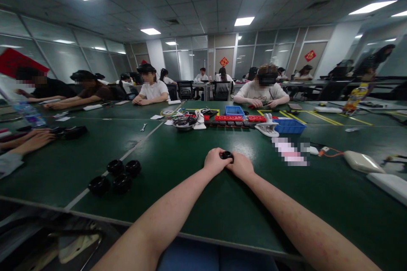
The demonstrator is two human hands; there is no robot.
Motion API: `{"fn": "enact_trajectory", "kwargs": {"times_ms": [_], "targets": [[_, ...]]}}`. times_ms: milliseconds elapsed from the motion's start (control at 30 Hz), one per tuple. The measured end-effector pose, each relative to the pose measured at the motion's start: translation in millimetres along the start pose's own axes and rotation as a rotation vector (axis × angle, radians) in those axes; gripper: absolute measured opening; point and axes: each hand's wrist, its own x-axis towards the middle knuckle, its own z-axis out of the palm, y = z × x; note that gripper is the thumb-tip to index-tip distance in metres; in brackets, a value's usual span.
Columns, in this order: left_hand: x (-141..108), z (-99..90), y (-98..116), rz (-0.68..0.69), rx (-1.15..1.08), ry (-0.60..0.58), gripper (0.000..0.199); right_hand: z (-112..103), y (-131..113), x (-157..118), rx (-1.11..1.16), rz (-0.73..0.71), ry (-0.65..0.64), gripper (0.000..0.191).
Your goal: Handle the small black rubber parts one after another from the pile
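Observation:
A small round black object [227,155] is held between my two hands above the middle of the green table [178,186]. My left hand [216,161] grips it from the left with the fingers curled, and my right hand [241,164] closes on it from the right. The hands nearly meet, and they hide the sides of the object. Several round black pieces stand in a cluster on the table to the left, among them one at the front [99,185] and one at the right [133,168].
Further back lie a red power strip [229,118], a blue bin [289,126], a white clamp stand [267,127] and coiled cables. A small wrench [144,127] lies left of them. At right are a white power bank [363,161] and cables. Other people sit around the table.

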Motion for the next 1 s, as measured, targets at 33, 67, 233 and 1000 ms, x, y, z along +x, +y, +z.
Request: {"fn": "enact_trajectory", "kwargs": {"times_ms": [33,67,233,1000], "targets": [[1,-0.8,-1,0.01,-0.034,-0.03,0.029,0,2,1,0.022,-0.009,-0.01,0.029],[2,-1.6,-3,0.02,-0.064,-0.06,0.03,-1,6,1,0.054,-0.025,-0.023,0.032],[3,-6.0,-8,0.069,-0.13,-0.163,0.033,-3,25,9,0.342,-0.219,-0.147,0.038],[-1,-9.8,-3,0.209,-0.101,-0.247,0.036,-9,39,14,0.745,-0.232,-0.471,0.03]]}}
